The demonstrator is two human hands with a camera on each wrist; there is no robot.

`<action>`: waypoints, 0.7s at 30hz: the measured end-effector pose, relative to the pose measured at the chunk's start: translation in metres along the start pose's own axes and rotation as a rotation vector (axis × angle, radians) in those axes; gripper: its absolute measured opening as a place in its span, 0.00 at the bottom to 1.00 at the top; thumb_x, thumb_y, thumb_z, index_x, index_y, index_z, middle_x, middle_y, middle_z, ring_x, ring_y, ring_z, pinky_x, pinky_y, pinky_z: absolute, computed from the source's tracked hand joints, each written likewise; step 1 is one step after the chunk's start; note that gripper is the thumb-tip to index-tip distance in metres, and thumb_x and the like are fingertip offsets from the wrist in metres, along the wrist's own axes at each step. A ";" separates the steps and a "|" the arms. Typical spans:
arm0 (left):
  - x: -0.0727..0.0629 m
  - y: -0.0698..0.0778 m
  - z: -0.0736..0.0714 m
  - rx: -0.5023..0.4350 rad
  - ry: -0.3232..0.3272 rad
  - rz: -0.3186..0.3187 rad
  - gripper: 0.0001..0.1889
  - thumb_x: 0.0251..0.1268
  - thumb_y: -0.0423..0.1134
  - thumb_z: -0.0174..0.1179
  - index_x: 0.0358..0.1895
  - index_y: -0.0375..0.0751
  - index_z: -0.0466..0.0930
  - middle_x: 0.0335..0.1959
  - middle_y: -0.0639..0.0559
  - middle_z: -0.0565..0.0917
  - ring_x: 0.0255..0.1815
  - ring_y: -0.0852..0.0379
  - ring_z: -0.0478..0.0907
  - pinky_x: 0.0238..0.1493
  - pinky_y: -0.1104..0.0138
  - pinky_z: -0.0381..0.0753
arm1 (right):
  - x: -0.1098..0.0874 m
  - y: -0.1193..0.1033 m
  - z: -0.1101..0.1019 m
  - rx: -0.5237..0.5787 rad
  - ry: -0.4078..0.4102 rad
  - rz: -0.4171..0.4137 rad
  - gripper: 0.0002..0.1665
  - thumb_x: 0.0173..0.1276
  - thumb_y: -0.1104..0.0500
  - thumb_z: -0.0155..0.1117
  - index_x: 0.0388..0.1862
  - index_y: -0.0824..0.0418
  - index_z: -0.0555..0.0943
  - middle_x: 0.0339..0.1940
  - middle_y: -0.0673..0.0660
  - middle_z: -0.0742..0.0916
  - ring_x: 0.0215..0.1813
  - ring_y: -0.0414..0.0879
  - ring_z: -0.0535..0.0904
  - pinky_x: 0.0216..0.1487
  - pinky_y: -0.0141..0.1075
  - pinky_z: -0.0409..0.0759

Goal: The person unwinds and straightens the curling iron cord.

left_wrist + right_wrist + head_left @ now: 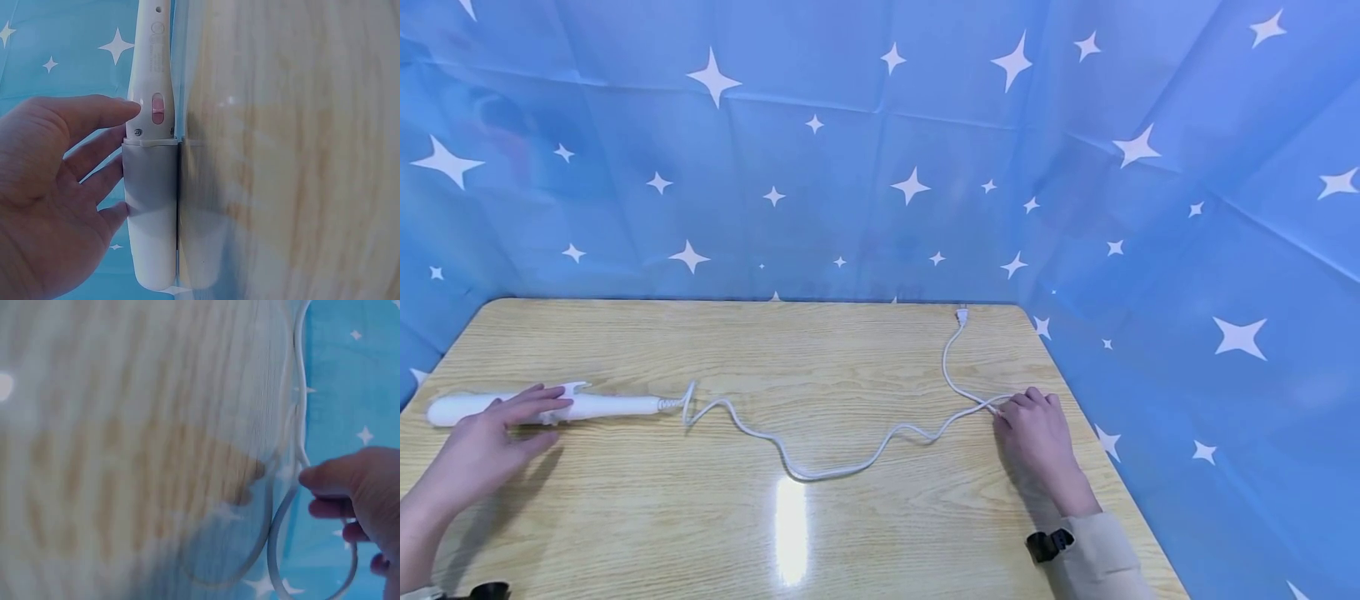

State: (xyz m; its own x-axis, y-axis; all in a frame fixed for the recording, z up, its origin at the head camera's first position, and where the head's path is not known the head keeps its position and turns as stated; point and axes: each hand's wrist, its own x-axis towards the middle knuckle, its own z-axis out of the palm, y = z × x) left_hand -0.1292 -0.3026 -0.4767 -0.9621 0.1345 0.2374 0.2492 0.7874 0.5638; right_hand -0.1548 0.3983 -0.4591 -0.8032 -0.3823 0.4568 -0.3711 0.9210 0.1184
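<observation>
A white curling iron (617, 406) lies on the left of the table, its handle pointing right. In the left wrist view, a pink slide switch (158, 109) shows on its handle. My left hand (493, 446) reaches over the thick part, fingers loosely extended and thumb on the near side; whether they press on it is unclear. A white power cord (842, 472) runs in bends from the handle to the right. At the right my right hand (1037, 429) pinches this cord near where it crosses itself. The fingertips are partly hidden in the head view.
The plug (962, 315) rests by the back edge of the wooden table (715, 533). A blue curtain with white stars (850, 150) hangs behind and along the right side. Light reflects off the front of the tabletop.
</observation>
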 end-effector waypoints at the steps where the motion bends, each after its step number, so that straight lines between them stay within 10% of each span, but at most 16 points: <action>1: 0.000 0.000 0.000 0.000 -0.001 -0.003 0.23 0.61 0.24 0.68 0.60 0.24 0.78 0.65 0.21 0.72 0.65 0.93 0.37 0.75 0.30 0.41 | 0.000 0.000 0.001 0.013 -0.012 0.016 0.07 0.54 0.66 0.79 0.25 0.60 0.86 0.26 0.55 0.87 0.30 0.53 0.73 0.29 0.44 0.66; 10: -0.002 0.000 0.002 -0.026 0.009 0.017 0.22 0.61 0.24 0.68 0.59 0.26 0.80 0.70 0.28 0.71 0.62 0.95 0.41 0.77 0.32 0.41 | 0.007 0.005 0.012 0.250 -0.229 0.252 0.04 0.66 0.66 0.73 0.40 0.65 0.89 0.38 0.60 0.89 0.42 0.59 0.85 0.43 0.54 0.86; 21: -0.002 0.001 0.001 -0.025 0.007 0.018 0.22 0.61 0.23 0.68 0.60 0.25 0.78 0.65 0.20 0.71 0.63 0.95 0.39 0.76 0.31 0.37 | 0.005 0.014 0.021 0.376 -0.226 0.304 0.02 0.67 0.68 0.71 0.37 0.65 0.89 0.37 0.59 0.87 0.41 0.57 0.84 0.43 0.52 0.85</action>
State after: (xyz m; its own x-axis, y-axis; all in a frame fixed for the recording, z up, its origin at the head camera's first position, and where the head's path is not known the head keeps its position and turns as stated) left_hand -0.1274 -0.3014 -0.4775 -0.9565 0.1447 0.2533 0.2697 0.7694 0.5790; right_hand -0.1739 0.4071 -0.4733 -0.9655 -0.1471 0.2149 -0.2140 0.9185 -0.3325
